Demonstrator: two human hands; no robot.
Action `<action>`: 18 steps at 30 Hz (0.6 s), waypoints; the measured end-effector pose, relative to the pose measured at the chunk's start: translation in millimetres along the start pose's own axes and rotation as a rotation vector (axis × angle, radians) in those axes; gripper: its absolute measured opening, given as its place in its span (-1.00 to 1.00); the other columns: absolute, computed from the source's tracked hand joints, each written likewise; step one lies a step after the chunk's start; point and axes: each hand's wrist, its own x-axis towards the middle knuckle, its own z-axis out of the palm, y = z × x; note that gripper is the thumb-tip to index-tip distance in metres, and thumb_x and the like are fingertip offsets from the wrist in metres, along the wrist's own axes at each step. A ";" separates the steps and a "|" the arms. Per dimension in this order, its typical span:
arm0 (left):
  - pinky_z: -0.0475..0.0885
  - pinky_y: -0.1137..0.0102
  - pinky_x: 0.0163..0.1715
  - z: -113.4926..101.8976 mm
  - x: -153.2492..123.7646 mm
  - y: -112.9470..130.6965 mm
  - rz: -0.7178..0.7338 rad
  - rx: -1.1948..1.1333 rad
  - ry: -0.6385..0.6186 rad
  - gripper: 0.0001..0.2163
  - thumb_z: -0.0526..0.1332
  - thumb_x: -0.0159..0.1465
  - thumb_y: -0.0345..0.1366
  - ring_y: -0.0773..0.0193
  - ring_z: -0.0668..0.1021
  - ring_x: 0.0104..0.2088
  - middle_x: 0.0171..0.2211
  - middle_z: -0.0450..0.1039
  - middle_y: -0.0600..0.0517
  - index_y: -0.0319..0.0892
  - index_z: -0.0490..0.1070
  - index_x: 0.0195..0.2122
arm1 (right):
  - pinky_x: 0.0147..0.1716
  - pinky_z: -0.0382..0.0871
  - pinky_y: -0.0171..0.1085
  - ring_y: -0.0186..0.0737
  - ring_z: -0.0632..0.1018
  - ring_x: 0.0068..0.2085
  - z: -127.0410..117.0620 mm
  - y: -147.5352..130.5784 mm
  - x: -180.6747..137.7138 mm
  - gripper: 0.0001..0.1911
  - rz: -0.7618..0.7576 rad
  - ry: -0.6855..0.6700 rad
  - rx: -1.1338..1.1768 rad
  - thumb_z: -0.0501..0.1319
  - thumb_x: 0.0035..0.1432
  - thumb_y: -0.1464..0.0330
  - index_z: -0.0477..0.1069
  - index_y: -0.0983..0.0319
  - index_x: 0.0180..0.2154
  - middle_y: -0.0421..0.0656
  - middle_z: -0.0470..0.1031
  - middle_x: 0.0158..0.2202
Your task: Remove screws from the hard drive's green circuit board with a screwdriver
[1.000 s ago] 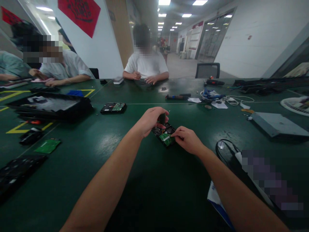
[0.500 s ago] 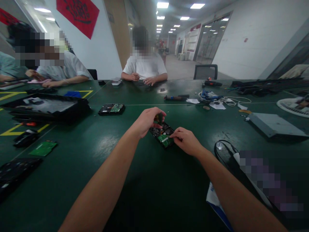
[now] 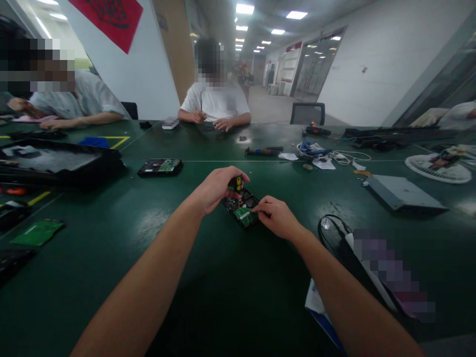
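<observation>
By the left hand (image 3: 219, 191) a black-yellow piece (image 3: 238, 184) is clasped over the far end of the case (image 3: 250, 199). The board (image 3: 243, 214) at the case's near end is apparently touched by the right hand (image 3: 274, 217); whether it is gripped cannot be told. The case, set on the table (image 3: 208, 277) between the hands, is judged light and stiff, its board fragile, best held by the case's sides.

Office-like workshop: green worktable (image 3: 122, 218), loose circuit board (image 3: 39, 233), glass doors (image 3: 317, 69), ceiling light panels (image 3: 245, 9)
</observation>
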 end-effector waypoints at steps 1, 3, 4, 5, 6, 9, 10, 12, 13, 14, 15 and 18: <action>0.54 0.38 -0.40 0.0 -0.4 0.3 -0.011 -0.003 -0.009 -0.78 0.25 0.25 -0.20 0.12 0.50 -0.12 -0.13 0.48 -0.16 -0.23 0.62 -0.28 | -0.13 0.46 -0.19 -0.20 0.59 -0.17 0.0 0.3 0.0 -0.70 0.000 -0.002 -0.004 0.28 0.24 0.56 0.68 0.14 -0.10 -0.09 0.57 -0.10; 0.53 0.37 -0.39 0.0 -1.0 1.0 -0.028 -0.019 -0.020 -0.79 0.26 0.25 -0.21 0.13 0.51 -0.15 -0.13 0.49 -0.16 -0.24 0.62 -0.29 | -0.12 0.46 -0.18 -0.19 0.58 -0.17 0.1 0.6 0.0 -0.71 -0.001 -0.003 -0.007 0.27 0.25 0.55 0.68 0.15 -0.10 -0.08 0.57 -0.09; 0.53 0.37 -0.39 0.0 -1.1 1.2 -0.032 -0.029 -0.022 -0.79 0.26 0.25 -0.21 0.15 0.51 -0.17 -0.15 0.49 -0.16 -0.24 0.62 -0.29 | -0.13 0.46 -0.19 -0.19 0.58 -0.16 0.1 0.5 0.0 -0.71 -0.001 -0.003 -0.007 0.28 0.25 0.55 0.68 0.15 -0.09 -0.08 0.57 -0.09; 0.53 0.37 -0.40 -0.1 -1.2 1.3 -0.033 -0.036 -0.020 -0.79 0.26 0.25 -0.21 0.16 0.51 -0.18 -0.16 0.49 -0.16 -0.24 0.62 -0.30 | -0.13 0.46 -0.19 -0.19 0.58 -0.17 0.2 0.4 -0.1 -0.71 -0.001 0.000 -0.005 0.28 0.24 0.55 0.68 0.15 -0.09 -0.08 0.57 -0.09; 0.53 0.37 -0.40 -0.2 -1.1 1.3 -0.033 -0.040 -0.016 -0.79 0.26 0.25 -0.21 0.16 0.51 -0.20 -0.17 0.49 -0.15 -0.25 0.62 -0.30 | -0.14 0.45 -0.19 -0.20 0.58 -0.17 0.3 0.2 -0.1 -0.71 0.001 0.002 -0.003 0.28 0.24 0.56 0.68 0.15 -0.10 -0.09 0.56 -0.10; 0.53 0.37 -0.40 -1.0 -0.1 0.3 -0.029 -0.038 -0.012 -0.79 0.28 0.23 -0.21 0.15 0.51 -0.20 -0.18 0.49 -0.15 -0.24 0.62 -0.30 | -0.17 0.44 -0.22 -0.21 0.57 -0.19 0.5 -0.1 -0.2 -0.70 0.003 0.008 -0.004 0.28 0.24 0.56 0.68 0.14 -0.10 -0.09 0.56 -0.11; 0.53 0.37 -0.40 -1.3 0.3 -0.1 -0.025 -0.036 -0.011 -0.80 0.28 0.23 -0.21 0.15 0.52 -0.19 -0.18 0.49 -0.15 -0.24 0.62 -0.30 | -0.18 0.44 -0.22 -0.22 0.57 -0.19 0.6 0.0 -0.3 -0.71 0.001 0.010 -0.007 0.28 0.25 0.55 0.68 0.14 -0.10 -0.09 0.56 -0.10; 0.54 0.37 -0.39 -1.6 0.8 -0.9 -0.017 -0.032 -0.013 -0.80 0.28 0.22 -0.21 0.14 0.52 -0.18 -0.17 0.50 -0.15 -0.23 0.63 -0.30 | -0.18 0.44 -0.22 -0.22 0.56 -0.19 0.8 0.6 -0.5 -0.71 -0.004 0.012 -0.015 0.28 0.26 0.54 0.68 0.13 -0.09 -0.09 0.56 -0.10; 0.54 0.37 -0.40 -1.6 0.7 -1.0 -0.014 -0.030 -0.014 -0.80 0.28 0.22 -0.21 0.14 0.52 -0.18 -0.18 0.50 -0.15 -0.23 0.63 -0.30 | -0.18 0.44 -0.22 -0.22 0.56 -0.19 0.9 1.0 -0.5 -0.71 -0.005 0.013 -0.017 0.28 0.27 0.53 0.68 0.13 -0.09 -0.09 0.56 -0.10; 0.54 0.37 -0.39 -1.3 0.5 -0.8 -0.012 -0.028 -0.014 -0.80 0.28 0.22 -0.22 0.14 0.52 -0.18 -0.19 0.49 -0.15 -0.24 0.63 -0.30 | -0.18 0.44 -0.22 -0.22 0.56 -0.19 1.1 1.5 -0.5 -0.71 -0.005 0.012 -0.018 0.28 0.26 0.53 0.68 0.12 -0.09 -0.09 0.56 -0.10; 0.55 0.37 -0.39 -0.9 0.0 -0.4 -0.013 -0.026 -0.016 -0.80 0.28 0.23 -0.22 0.14 0.52 -0.18 -0.20 0.49 -0.15 -0.24 0.62 -0.29 | -0.19 0.44 -0.23 -0.22 0.56 -0.19 1.3 1.9 -0.5 -0.71 -0.005 0.010 -0.018 0.28 0.26 0.53 0.68 0.12 -0.10 -0.09 0.56 -0.10; 0.57 0.35 -0.39 0.6 -2.0 2.0 -0.012 -0.039 -0.004 -0.80 0.26 0.26 -0.23 0.14 0.54 -0.19 -0.25 0.48 -0.14 -0.25 0.59 -0.26 | -0.20 0.44 -0.23 -0.22 0.57 -0.19 2.1 3.1 -0.4 -0.72 -0.008 0.006 -0.016 0.27 0.27 0.52 0.68 0.13 -0.09 -0.09 0.57 -0.09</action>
